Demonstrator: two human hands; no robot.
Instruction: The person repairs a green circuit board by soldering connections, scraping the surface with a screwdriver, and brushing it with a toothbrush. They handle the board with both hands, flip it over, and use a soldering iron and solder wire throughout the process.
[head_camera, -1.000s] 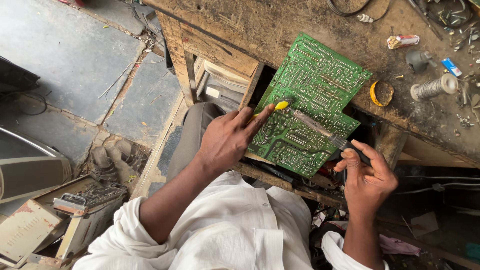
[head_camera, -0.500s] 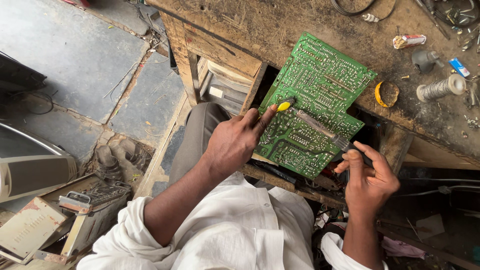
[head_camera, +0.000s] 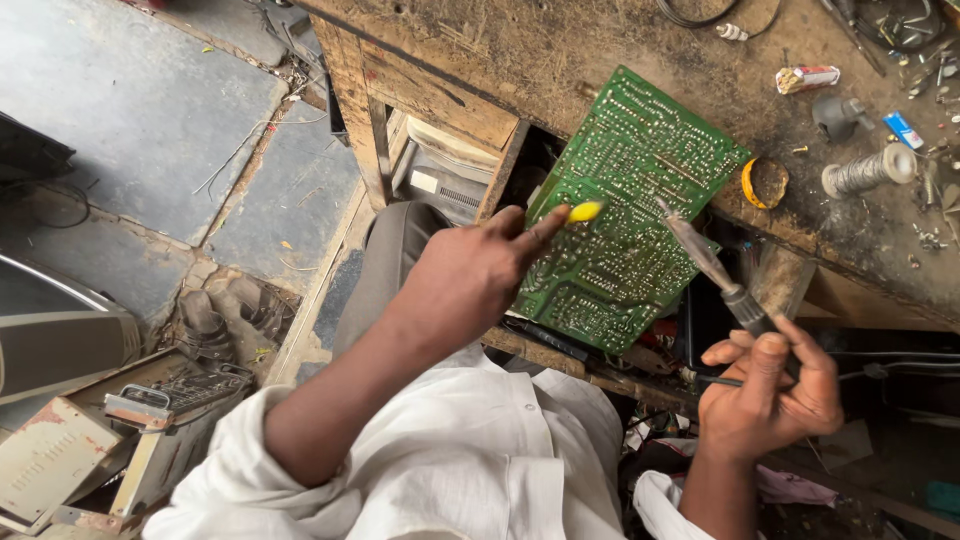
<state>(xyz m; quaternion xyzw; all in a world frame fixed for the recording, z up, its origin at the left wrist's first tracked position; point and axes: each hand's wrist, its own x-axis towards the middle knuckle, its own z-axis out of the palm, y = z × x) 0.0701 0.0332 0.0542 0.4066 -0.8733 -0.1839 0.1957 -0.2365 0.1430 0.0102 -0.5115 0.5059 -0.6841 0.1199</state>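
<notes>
A large green circuit board (head_camera: 640, 190) lies solder side up, tilted against the edge of a worn wooden workbench (head_camera: 590, 50). My left hand (head_camera: 470, 280) holds the board's lower left edge, with a small yellow piece (head_camera: 585, 211) at my fingertips. My right hand (head_camera: 770, 390) grips the handle of a soldering iron (head_camera: 710, 265). The iron's tip hovers just above the middle of the board.
On the bench lie a spool of solder wire (head_camera: 868, 172), a round yellow tin (head_camera: 765, 182), a small red and white tube (head_camera: 806, 78) and scattered small parts. Old equipment casings (head_camera: 80, 440) and worn shoes (head_camera: 215, 320) sit on the stone floor at left.
The soldering iron has lifted off the board and its tip now points up toward the board's middle. My right hand has drawn back slightly. My left hand stays on the board.
</notes>
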